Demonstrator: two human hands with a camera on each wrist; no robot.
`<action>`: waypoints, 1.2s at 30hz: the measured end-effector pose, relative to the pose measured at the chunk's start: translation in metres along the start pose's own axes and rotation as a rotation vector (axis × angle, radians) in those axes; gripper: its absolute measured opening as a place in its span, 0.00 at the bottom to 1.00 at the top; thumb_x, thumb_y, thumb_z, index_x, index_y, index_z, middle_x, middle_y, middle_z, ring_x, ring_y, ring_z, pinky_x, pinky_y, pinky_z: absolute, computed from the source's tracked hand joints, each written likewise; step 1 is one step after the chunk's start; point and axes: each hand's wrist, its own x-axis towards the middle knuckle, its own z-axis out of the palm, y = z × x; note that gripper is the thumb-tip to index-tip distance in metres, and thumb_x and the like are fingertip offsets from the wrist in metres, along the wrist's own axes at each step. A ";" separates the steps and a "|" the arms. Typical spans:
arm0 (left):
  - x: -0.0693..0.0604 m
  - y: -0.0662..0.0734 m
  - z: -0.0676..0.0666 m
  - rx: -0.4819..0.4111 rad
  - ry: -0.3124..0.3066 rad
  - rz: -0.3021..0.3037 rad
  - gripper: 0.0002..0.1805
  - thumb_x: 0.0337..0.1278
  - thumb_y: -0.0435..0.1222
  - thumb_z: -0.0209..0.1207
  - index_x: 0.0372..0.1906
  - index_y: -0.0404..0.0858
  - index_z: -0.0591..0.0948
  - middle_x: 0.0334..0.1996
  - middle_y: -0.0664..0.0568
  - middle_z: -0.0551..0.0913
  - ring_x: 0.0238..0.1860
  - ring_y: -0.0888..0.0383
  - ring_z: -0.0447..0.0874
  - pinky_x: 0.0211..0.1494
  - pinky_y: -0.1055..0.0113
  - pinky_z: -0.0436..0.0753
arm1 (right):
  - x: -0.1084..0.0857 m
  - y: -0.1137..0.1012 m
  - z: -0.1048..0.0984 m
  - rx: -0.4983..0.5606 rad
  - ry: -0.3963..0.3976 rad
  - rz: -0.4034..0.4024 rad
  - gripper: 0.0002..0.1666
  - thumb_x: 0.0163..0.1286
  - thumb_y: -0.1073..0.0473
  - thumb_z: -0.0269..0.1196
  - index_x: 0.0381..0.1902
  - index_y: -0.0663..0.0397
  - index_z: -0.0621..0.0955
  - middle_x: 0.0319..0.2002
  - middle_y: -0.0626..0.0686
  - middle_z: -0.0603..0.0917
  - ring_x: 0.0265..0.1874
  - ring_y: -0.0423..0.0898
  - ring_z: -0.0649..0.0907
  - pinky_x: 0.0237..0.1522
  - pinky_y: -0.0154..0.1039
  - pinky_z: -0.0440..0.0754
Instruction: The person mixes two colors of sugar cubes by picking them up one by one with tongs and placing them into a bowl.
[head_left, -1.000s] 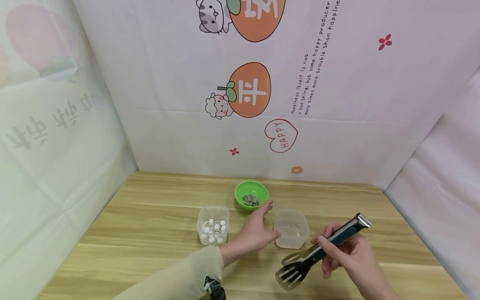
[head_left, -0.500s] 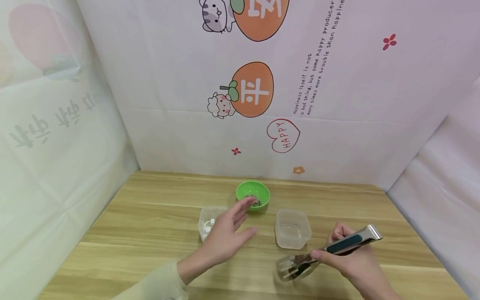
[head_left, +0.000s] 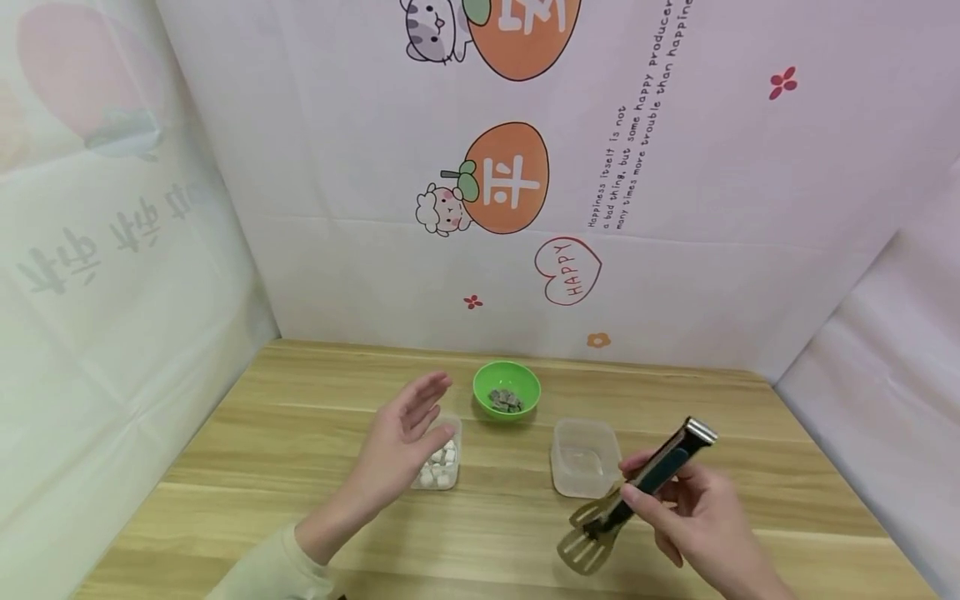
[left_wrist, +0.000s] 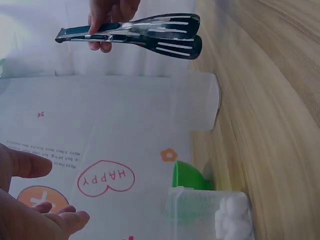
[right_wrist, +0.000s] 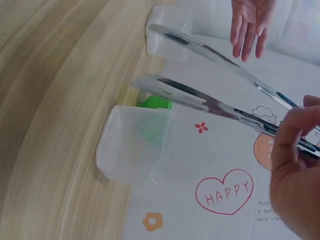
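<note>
Tongs (head_left: pixel 663 467) in right hand (head_left: pixel 701 517); left hand (head_left: pixel 397 446) free

One pair of tongs, lower right of head view, pinched, standing spread. Left hand well apart, relaxed, partly covering first clear tub (head_left: pixel 458 454) of two, lower centre; second clear tub (head_left: pixel 583 485) near tongs. Tabletop (head_left: pixel 300 433) also bears one green bowl (head_left: pixel 506 372); grey pieces (head_left: pixel 506 402) inside. White cubes (head_left: pixel 442 481) partly hidden, no count.

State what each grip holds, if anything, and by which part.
The right grip holds the tongs by their handles, between the joined end and the slotted heads. The left grip holds nothing.
</note>
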 end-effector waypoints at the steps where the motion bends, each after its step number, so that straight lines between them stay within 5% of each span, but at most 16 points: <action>1: 0.000 0.000 -0.003 0.004 0.004 -0.001 0.37 0.64 0.20 0.64 0.76 0.27 0.66 0.74 0.36 0.71 0.77 0.42 0.66 0.76 0.63 0.70 | 0.000 0.000 0.002 -0.037 -0.003 -0.017 0.11 0.74 0.72 0.65 0.53 0.63 0.82 0.36 0.58 0.88 0.17 0.41 0.79 0.09 0.40 0.78; 5: 0.000 0.002 -0.016 0.025 0.018 0.009 0.36 0.64 0.21 0.64 0.76 0.26 0.66 0.74 0.35 0.71 0.76 0.42 0.66 0.76 0.63 0.70 | 0.001 -0.001 0.006 -0.158 -0.020 -0.040 0.09 0.77 0.67 0.64 0.53 0.57 0.82 0.38 0.52 0.88 0.28 0.45 0.85 0.18 0.40 0.85; 12: -0.001 0.000 -0.030 0.055 0.024 -0.005 0.36 0.67 0.22 0.63 0.77 0.27 0.65 0.74 0.36 0.71 0.76 0.42 0.67 0.76 0.64 0.70 | 0.001 0.003 0.005 0.052 -0.194 -0.044 0.06 0.83 0.71 0.51 0.52 0.63 0.74 0.26 0.54 0.80 0.14 0.48 0.77 0.09 0.44 0.80; 16: -0.002 -0.001 -0.033 0.060 0.022 -0.002 0.36 0.67 0.22 0.63 0.77 0.26 0.65 0.73 0.36 0.71 0.76 0.41 0.68 0.75 0.63 0.71 | 0.000 0.005 0.008 0.054 -0.138 -0.056 0.08 0.78 0.74 0.58 0.49 0.62 0.71 0.24 0.47 0.75 0.15 0.42 0.73 0.11 0.40 0.75; 21: -0.002 0.000 -0.034 0.049 0.022 0.008 0.35 0.66 0.22 0.62 0.76 0.26 0.65 0.72 0.35 0.72 0.75 0.40 0.68 0.76 0.63 0.71 | 0.001 0.004 0.008 0.087 -0.112 -0.086 0.20 0.69 0.78 0.65 0.46 0.61 0.66 0.27 0.49 0.71 0.17 0.50 0.64 0.13 0.44 0.68; 28: -0.003 0.000 -0.041 0.091 0.034 0.003 0.34 0.67 0.23 0.62 0.76 0.28 0.67 0.72 0.36 0.73 0.75 0.40 0.69 0.76 0.61 0.70 | 0.002 0.001 0.009 0.124 -0.175 -0.075 0.19 0.70 0.78 0.64 0.53 0.62 0.72 0.38 0.57 0.81 0.21 0.48 0.83 0.19 0.44 0.87; 36: 0.000 -0.009 -0.064 0.191 0.000 -0.024 0.34 0.69 0.26 0.64 0.76 0.29 0.67 0.72 0.35 0.73 0.74 0.39 0.69 0.76 0.58 0.71 | 0.004 -0.004 0.012 -0.041 -0.158 -0.134 0.16 0.71 0.74 0.67 0.52 0.56 0.80 0.43 0.55 0.85 0.29 0.47 0.86 0.24 0.45 0.90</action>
